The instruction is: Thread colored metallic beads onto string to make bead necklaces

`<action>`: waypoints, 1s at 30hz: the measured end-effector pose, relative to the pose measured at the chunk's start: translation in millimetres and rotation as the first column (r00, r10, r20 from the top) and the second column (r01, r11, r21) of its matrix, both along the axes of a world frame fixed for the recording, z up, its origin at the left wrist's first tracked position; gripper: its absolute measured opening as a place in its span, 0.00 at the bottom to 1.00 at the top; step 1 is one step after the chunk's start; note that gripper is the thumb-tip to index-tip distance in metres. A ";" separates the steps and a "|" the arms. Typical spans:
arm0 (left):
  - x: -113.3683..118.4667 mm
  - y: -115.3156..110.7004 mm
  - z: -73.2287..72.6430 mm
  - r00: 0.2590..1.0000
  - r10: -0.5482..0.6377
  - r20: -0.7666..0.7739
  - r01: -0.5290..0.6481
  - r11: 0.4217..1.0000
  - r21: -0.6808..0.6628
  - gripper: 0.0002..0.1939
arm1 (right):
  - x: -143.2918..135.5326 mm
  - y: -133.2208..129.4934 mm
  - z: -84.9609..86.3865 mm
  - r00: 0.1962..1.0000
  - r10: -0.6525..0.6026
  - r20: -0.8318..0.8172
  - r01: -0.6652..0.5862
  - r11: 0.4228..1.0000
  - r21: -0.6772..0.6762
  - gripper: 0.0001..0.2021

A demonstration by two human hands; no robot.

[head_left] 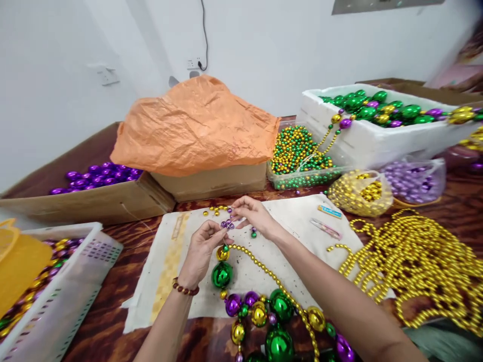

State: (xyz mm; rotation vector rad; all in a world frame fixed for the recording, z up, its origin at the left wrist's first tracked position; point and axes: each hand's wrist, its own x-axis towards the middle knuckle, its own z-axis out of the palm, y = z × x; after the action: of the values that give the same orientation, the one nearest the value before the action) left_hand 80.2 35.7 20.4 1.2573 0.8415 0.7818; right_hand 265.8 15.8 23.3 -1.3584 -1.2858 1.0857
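My left hand (pixel 202 246) is closed in a pinch at the top end of a bead garland (pixel 222 275) of large shiny green, gold and purple balls. A thin pale string (pixel 227 226) shows between its fingertips and those of my right hand (pixel 256 217), which is also closed, thumb toward index finger. From the same end a chain of small gold beads (pixel 269 274) runs down to the right, under my right forearm. Small purple beads (pixel 226 224) lie on the white cloth (pixel 145 286) just behind my fingertips, with loose gold beads (pixel 215 210) beyond.
A blue-yellow packet (pixel 329 211) and a pale cutter-like tool (pixel 326 229) lie on the cloth. Gold bead chains (pixel 426 256) heap at right. Behind stand a bead tub (pixel 305 178), a foam box (pixel 377 141) and an orange sheet (pixel 196 125) over a carton; a white basket (pixel 83 281) stands left.
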 end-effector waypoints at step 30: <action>17.9 -0.2 -21.6 0.975 0.220 0.030 -0.212 0.963 -0.167 0.17 | 219.3 -159.7 -108.5 0.287 -0.127 0.949 0.403 0.915 0.001 0.14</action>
State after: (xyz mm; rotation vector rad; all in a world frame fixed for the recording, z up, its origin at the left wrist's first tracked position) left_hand 98.0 35.5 -1.2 1.0084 0.9945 0.8951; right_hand 485.1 -143.9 -85.2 -2.5070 -1.6145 0.0543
